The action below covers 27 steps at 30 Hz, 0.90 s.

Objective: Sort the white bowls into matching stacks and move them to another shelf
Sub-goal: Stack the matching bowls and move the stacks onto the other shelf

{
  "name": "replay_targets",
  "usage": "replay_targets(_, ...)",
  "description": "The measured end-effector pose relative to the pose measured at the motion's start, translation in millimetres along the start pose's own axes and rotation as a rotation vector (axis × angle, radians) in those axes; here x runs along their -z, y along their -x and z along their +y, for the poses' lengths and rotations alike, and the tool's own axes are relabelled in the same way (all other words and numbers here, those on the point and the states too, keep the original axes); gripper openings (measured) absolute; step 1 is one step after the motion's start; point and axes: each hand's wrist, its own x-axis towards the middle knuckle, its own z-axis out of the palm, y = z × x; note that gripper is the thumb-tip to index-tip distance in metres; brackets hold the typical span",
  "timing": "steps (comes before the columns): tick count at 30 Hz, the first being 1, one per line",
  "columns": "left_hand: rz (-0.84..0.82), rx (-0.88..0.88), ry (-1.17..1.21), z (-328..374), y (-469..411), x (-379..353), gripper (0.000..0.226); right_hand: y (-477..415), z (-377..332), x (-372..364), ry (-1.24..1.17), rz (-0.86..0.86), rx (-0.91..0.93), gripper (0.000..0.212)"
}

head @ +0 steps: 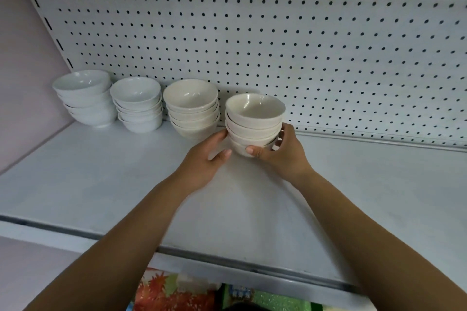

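Four stacks of bowls stand in a row at the back of a white shelf (101,184). The two on the left are bright white: a larger stack (86,93) and a smaller one (137,103). The third stack (192,106) is cream. The fourth, also cream (255,118), stands furthest right and a little nearer to me. My right hand (283,156) grips its bottom bowl, thumb across the front and fingers curled round the right side. My left hand (202,161) is at its left side with relaxed fingers, fingertips at or just touching the lower bowls.
A white pegboard (303,45) backs the shelf and a pale pink wall (22,83) closes it on the left. The shelf's metal front edge (227,260) runs under my forearms. Colourful packages (177,293) show on the level below.
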Motion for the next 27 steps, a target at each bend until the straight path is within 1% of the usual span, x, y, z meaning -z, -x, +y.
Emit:
replay_targets(6, -0.004, -0.008, -0.241, -13, -14, 0, 0.068, -22, -4, 3, 0.128, -0.046, 0.013, 0.086)
replay_targets(9, -0.042, 0.018, -0.34, -12, -17, 0, 0.077, -29, -5, 3, 0.16, -0.067, 0.006, 0.082)
replay_targets(12, -0.076, 0.027, -0.399, -13, -19, 0, 0.083, -31, -3, 0, 0.171, -0.052, 0.006, 0.079)
replay_targets(14, -0.09, 0.013, -0.398, -13, -20, 0, 0.085, -29, -4, 0, 0.206, -0.047, 0.0, 0.074)
replay_targets(16, -0.103, 0.006, -0.383, -11, -21, 2, 0.084, -25, -6, 1, 0.343, -0.039, 0.014, 0.07)
replay_targets(18, -0.118, 0.033, -0.389, -4, -19, 4, 0.082, -22, -6, 4, 0.531, -0.036, 0.021, 0.067)
replay_targets(20, -0.105, 0.056, -0.429, 2, -11, 8, 0.077, -13, -8, 8, 0.654, -0.072, 0.014, 0.065)
replay_targets(22, -0.07, 0.054, -0.462, 5, 4, 14, 0.07, -1, -6, 13, 0.713, -0.126, 0.039, 0.069)
replay_targets(24, -0.026, 0.056, -0.487, 8, 23, 22, 0.063, 17, -6, 20, 0.747, -0.192, 0.075, 0.077)
replay_targets(27, 0.019, 0.07, -0.499, 9, 57, 37, 0.058, 49, -13, 26, 0.744, -0.254, 0.104, 0.081)
